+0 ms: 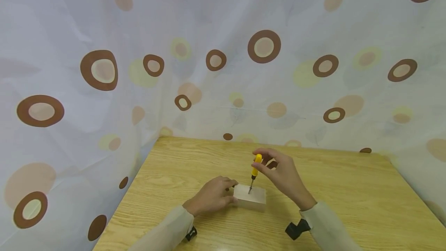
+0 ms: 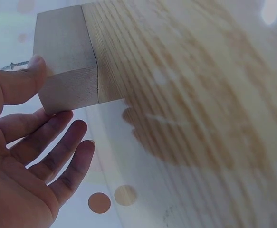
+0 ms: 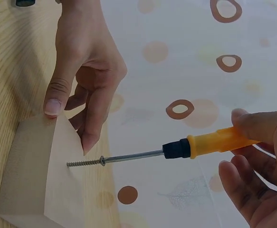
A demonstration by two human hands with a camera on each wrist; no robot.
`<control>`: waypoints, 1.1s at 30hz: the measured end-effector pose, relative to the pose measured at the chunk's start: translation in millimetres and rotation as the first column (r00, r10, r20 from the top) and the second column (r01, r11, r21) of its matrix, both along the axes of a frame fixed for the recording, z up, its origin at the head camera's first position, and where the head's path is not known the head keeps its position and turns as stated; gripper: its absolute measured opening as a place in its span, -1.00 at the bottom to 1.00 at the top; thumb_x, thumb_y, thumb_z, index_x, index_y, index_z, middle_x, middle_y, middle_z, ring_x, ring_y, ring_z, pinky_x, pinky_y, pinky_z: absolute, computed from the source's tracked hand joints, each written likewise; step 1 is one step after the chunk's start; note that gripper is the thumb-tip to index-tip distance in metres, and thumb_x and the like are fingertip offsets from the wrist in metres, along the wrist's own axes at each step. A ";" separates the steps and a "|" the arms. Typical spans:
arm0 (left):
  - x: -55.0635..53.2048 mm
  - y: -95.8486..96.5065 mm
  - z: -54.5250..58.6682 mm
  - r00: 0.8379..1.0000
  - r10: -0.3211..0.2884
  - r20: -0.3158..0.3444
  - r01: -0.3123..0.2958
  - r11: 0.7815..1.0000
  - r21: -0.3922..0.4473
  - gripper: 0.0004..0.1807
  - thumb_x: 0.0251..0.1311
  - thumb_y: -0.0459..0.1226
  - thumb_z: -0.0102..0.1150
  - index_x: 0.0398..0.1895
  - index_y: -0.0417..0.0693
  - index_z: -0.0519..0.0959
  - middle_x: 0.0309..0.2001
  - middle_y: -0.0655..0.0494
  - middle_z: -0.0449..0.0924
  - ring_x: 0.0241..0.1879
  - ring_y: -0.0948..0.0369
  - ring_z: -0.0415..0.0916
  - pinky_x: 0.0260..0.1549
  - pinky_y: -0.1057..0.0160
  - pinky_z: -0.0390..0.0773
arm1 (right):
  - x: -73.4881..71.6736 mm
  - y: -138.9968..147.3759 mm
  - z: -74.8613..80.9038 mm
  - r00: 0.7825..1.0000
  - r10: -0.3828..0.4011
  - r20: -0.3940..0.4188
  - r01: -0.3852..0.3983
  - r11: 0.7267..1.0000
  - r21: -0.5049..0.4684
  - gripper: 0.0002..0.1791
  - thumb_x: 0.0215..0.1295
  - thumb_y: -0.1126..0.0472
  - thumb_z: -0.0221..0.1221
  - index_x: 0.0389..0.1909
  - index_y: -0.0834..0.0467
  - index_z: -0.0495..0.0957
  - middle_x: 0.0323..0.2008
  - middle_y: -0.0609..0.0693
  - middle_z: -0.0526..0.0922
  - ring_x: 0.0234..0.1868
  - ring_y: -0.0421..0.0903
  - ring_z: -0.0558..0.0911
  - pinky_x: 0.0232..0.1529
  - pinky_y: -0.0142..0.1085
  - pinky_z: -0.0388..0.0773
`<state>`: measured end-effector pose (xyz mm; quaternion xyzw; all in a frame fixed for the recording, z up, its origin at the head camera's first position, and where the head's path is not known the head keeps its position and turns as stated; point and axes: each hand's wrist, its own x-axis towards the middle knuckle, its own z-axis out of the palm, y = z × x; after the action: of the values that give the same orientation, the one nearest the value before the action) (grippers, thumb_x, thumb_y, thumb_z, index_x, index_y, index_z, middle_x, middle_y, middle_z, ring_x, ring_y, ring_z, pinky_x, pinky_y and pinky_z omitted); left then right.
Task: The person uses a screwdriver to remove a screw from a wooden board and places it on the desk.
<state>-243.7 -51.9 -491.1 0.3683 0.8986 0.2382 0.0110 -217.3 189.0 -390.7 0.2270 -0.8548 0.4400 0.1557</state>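
A pale wooden block (image 1: 250,199) (image 2: 67,61) (image 3: 36,175) lies on the wooden table (image 1: 348,189). My left hand (image 1: 213,195) (image 3: 83,71) holds the block's left side, with the thumb (image 2: 19,80) pressed on one face and a fingertip on the top. My right hand (image 1: 280,173) (image 3: 257,156) pinches the yellow handle of a small screwdriver (image 1: 255,170) (image 3: 195,146), which stands upright over the block. The screwdriver tip sits in the head of a screw (image 3: 85,162) whose point meets the block's top face.
A white curtain (image 1: 223,61) with brown and yellow ringed dots hangs behind and on both sides of the table. Black wrist camera mounts (image 1: 296,228) show at both sleeves near the front edge.
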 end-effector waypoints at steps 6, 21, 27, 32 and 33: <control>0.0 0.8 0.2 1.000 0.005 0.009 -0.005 1.000 -0.006 -0.41 0.21 0.11 0.16 0.22 0.01 0.49 0.12 0.19 0.53 0.05 0.27 0.47 -0.01 0.22 0.51 | -0.9 1.5 -0.8 0.999 0.030 0.019 -0.030 1.000 -0.007 -0.69 0.28 0.04 0.22 0.04 -0.15 0.49 -0.11 -0.19 0.67 -0.21 -0.20 0.66 -0.34 -0.28 0.56; -2.5 1.3 -2.9 1.000 0.007 0.009 -0.007 1.000 -0.001 -0.40 0.20 0.13 0.16 0.22 0.02 0.49 0.11 0.23 0.53 -0.01 0.32 0.48 -0.07 0.27 0.52 | 21.7 -3.2 28.2 0.998 0.049 0.046 -0.046 0.997 -0.056 -0.74 0.33 0.21 0.18 0.02 0.04 0.50 -0.09 0.00 0.67 -0.15 -0.03 0.66 -0.25 -0.22 0.55; -1.7 1.3 -3.5 1.000 0.001 -0.020 -0.001 1.000 -0.004 -0.37 0.18 0.15 0.15 0.22 0.00 0.49 0.11 0.20 0.54 -0.06 0.32 0.50 -0.09 0.29 0.52 | 25.5 0.0 32.5 0.999 0.004 0.035 -0.002 0.998 -0.058 -0.80 0.29 0.20 0.22 -0.08 0.05 0.54 -0.20 -0.02 0.69 -0.22 -0.05 0.65 -0.30 -0.26 0.53; -0.9 1.0 -2.6 1.000 0.002 -0.028 -0.002 1.000 0.001 -0.37 0.19 0.14 0.15 0.22 0.00 0.49 0.11 0.20 0.53 -0.05 0.32 0.49 -0.08 0.29 0.51 | 27.2 4.3 34.6 0.999 -0.034 0.011 0.035 0.999 -0.037 -0.83 0.28 0.21 0.23 -0.14 0.12 0.56 -0.26 -0.05 0.64 -0.24 -0.10 0.57 -0.30 -0.31 0.49; -1.0 0.9 -2.6 1.000 0.004 -0.027 -0.004 1.000 0.003 -0.37 0.19 0.14 0.15 0.23 0.00 0.49 0.12 0.21 0.53 -0.04 0.32 0.49 -0.08 0.28 0.51 | 27.2 5.8 34.5 0.999 -0.040 0.005 0.040 0.999 -0.032 -0.83 0.28 0.21 0.23 -0.14 0.12 0.55 -0.26 -0.06 0.63 -0.24 -0.12 0.56 -0.29 -0.31 0.49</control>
<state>-244.7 -51.0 -493.7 0.3699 0.8990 0.2344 -0.0023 -190.1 194.8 -356.2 0.2063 -0.8524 0.4508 0.1662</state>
